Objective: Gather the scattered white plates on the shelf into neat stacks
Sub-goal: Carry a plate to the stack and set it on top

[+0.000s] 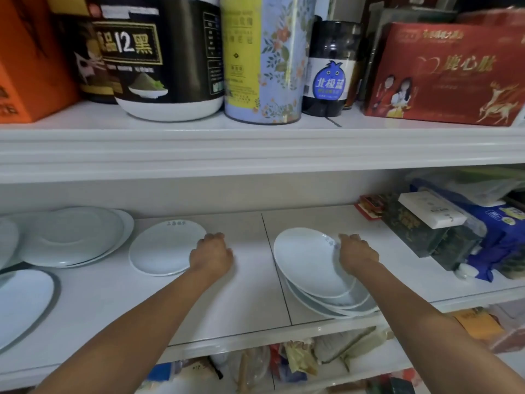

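White plates lie on the middle shelf. A small white plate sits left of centre, and my left hand grips its right rim. Right of centre a slipped stack of several plates leans toward the shelf's front edge; my right hand holds the right rim of its top plate. Further left lies a pile of larger plates, and another big plate rests at the front left.
Dark and blue packets and a white box crowd the shelf's right end. The shelf above carries jars, a floral tin and a red box. Bags fill the shelf below.
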